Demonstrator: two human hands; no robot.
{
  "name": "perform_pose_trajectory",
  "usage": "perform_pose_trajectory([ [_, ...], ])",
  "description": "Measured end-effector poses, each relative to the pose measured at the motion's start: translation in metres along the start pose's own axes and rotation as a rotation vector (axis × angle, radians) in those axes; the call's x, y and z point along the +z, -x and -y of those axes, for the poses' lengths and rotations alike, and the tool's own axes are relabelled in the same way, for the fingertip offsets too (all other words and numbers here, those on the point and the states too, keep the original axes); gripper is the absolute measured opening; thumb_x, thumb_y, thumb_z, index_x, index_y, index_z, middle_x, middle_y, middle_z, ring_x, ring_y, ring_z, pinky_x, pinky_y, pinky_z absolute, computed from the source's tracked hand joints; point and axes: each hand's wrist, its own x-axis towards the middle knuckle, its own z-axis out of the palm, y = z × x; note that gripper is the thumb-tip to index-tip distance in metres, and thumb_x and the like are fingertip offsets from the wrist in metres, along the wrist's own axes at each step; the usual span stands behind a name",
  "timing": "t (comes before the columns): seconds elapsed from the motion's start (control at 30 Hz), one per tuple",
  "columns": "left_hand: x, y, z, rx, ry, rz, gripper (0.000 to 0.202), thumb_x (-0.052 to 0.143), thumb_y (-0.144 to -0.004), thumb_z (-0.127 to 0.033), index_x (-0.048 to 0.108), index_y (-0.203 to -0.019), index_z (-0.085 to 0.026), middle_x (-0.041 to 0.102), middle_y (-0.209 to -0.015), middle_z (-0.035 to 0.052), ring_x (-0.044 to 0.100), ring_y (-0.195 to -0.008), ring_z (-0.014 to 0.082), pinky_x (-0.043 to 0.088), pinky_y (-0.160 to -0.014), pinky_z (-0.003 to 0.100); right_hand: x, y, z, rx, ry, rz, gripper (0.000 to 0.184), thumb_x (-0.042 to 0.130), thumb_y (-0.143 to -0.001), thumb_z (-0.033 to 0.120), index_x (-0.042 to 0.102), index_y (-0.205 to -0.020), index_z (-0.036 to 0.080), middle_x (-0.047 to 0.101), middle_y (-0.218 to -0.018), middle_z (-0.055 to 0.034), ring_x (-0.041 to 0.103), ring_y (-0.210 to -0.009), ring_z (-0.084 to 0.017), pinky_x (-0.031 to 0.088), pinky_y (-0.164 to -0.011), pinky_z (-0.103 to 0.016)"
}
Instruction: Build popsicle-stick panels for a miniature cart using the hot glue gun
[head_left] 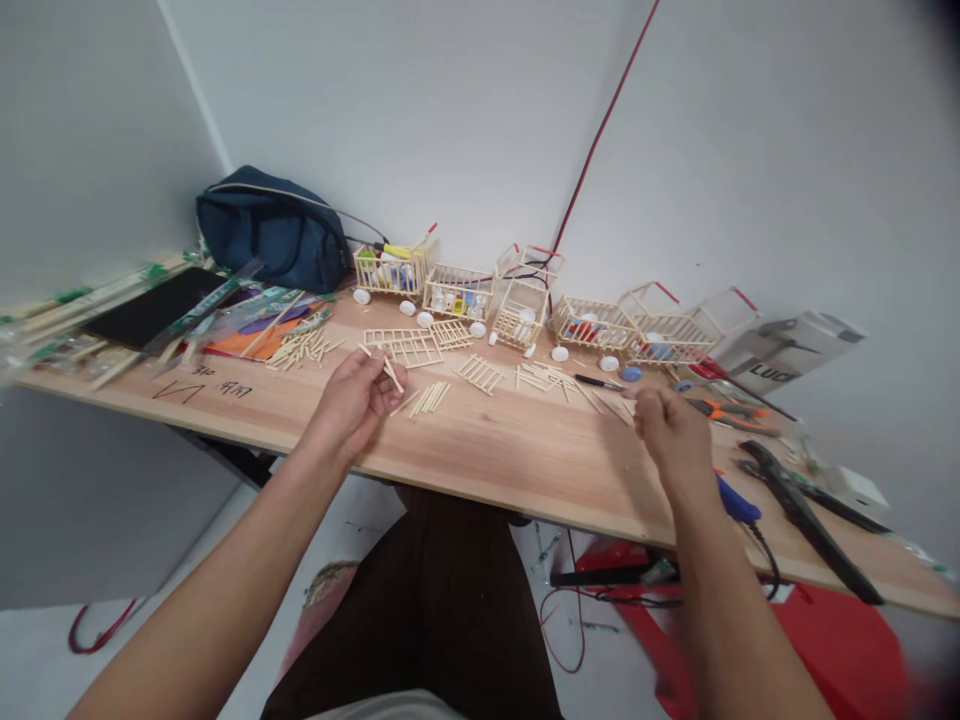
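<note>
My left hand (360,400) is over the left-middle of the table, its fingers closed on a short wooden stick (388,372). Loose cut sticks (431,398) and flat stick lattices (480,374) lie on the wood around it. Farther right, my right hand (670,428) is closed like a pinch, and I cannot make out what, if anything, is in its fingers. Close to those fingers are a slim black pen-like tool (598,382) and more loose sticks (544,377). Beside the right wrist lies a blue-handled tool with a cord (739,498), partly hidden.
Several small wooden-stick shopping carts (457,290) with white wheels line the wall. A dark blue bag (274,230), coloured sheets (259,335) and bundled sticks (97,300) occupy the left. Orange-handled pliers (739,417), a black cutter (806,520) and a white box (791,352) are at right.
</note>
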Motion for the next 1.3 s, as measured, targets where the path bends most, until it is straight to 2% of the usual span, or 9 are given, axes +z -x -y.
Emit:
perform_pose_trajectory([
  [0.1,0.003,0.003,0.004,-0.033,0.011,0.045,0.011,0.055,-0.090,-0.023,0.048,-0.084,-0.017,0.055,-0.055,-0.0017,0.047,-0.047,0.0083,0.038,-0.045,0.016,0.010,0.004,0.006,-0.215,0.249,-0.005,0.029,0.056,-0.083,0.043,0.066,-0.097,0.020,0.067,-0.093,-0.0089,0.058,-0.079,-0.022,0.046,-0.074,-0.037],
  [0.2,0.004,0.008,0.006,-0.041,-0.010,0.048,0.015,0.061,-0.088,-0.027,0.050,-0.086,-0.017,0.050,-0.052,-0.0041,0.044,-0.048,0.0079,0.036,-0.047,0.015,0.040,0.011,0.022,-0.417,0.336,0.079,0.027,0.057,-0.088,0.038,0.067,-0.104,0.019,0.067,-0.098,-0.0112,0.059,-0.092,-0.026,0.045,-0.085,-0.042],
  [0.37,-0.004,0.017,0.003,-0.044,-0.070,0.048,0.026,0.069,-0.083,-0.035,0.051,-0.088,-0.018,0.053,-0.054,-0.0038,0.044,-0.050,0.0076,0.037,-0.050,0.015,0.100,0.020,0.051,-0.512,0.371,0.333,0.030,0.062,-0.086,0.028,0.065,-0.115,0.021,0.062,-0.107,-0.0108,0.055,-0.099,-0.027,0.043,-0.087,-0.041],
  [0.5,-0.011,0.023,-0.002,-0.072,-0.066,0.062,0.030,0.071,-0.081,-0.039,0.052,-0.093,-0.018,0.052,-0.054,-0.0044,0.043,-0.050,0.0078,0.036,-0.050,0.015,0.124,0.016,0.058,-0.529,0.431,0.428,0.029,0.060,-0.086,0.022,0.066,-0.115,0.022,0.060,-0.101,-0.0104,0.054,-0.097,-0.027,0.041,-0.085,-0.039],
  [0.83,-0.017,0.034,-0.006,-0.114,-0.077,0.086,0.029,0.067,-0.084,-0.040,0.058,-0.098,-0.017,0.052,-0.055,-0.0034,0.042,-0.051,0.0077,0.032,-0.050,0.016,0.130,-0.014,0.043,-0.509,0.463,0.420,0.022,0.057,-0.086,0.020,0.067,-0.106,0.018,0.061,-0.102,-0.0138,0.052,-0.098,-0.029,0.040,-0.089,-0.045],
  [1.0,-0.017,0.040,-0.003,-0.157,-0.075,0.142,0.032,0.068,-0.084,-0.043,0.063,-0.097,-0.014,0.049,-0.056,-0.0032,0.040,-0.052,0.0067,0.032,-0.050,0.015,0.122,-0.008,0.050,-0.530,0.389,0.448,0.033,0.053,-0.087,0.020,0.063,-0.118,0.016,0.062,-0.112,-0.0156,0.053,-0.108,-0.030,0.042,-0.094,-0.047],
  [1.17,-0.011,0.042,0.003,-0.220,-0.063,0.174,0.031,0.065,-0.086,-0.044,0.061,-0.085,-0.013,0.043,-0.056,-0.0049,0.030,-0.047,0.0035,0.022,-0.043,0.013,0.112,0.031,0.085,-0.547,-0.102,0.840,0.044,0.046,-0.092,0.021,0.050,-0.136,0.026,0.051,-0.139,-0.0103,0.059,-0.102,-0.017,0.048,-0.089,-0.034],
  [1.23,-0.007,0.040,0.003,-0.236,-0.056,0.188,0.032,0.065,-0.086,-0.044,0.060,-0.081,-0.013,0.042,-0.056,-0.0051,0.029,-0.046,0.0030,0.021,-0.042,0.012,0.110,0.042,0.093,-0.498,-0.203,0.933,0.033,0.048,-0.093,0.025,0.058,-0.125,0.024,0.062,-0.122,-0.0077,0.061,-0.093,-0.014,0.048,-0.084,-0.029],
  [1.3,-0.005,0.037,0.001,-0.241,-0.038,0.186,0.032,0.068,-0.084,-0.044,0.058,-0.078,-0.013,0.042,-0.056,-0.0050,0.031,-0.046,0.0031,0.022,-0.041,0.012,0.107,0.044,0.093,-0.441,-0.190,0.886,0.019,0.049,-0.093,0.029,0.067,-0.094,0.021,0.067,-0.090,-0.0028,0.060,-0.080,-0.013,0.046,-0.077,-0.026],
])
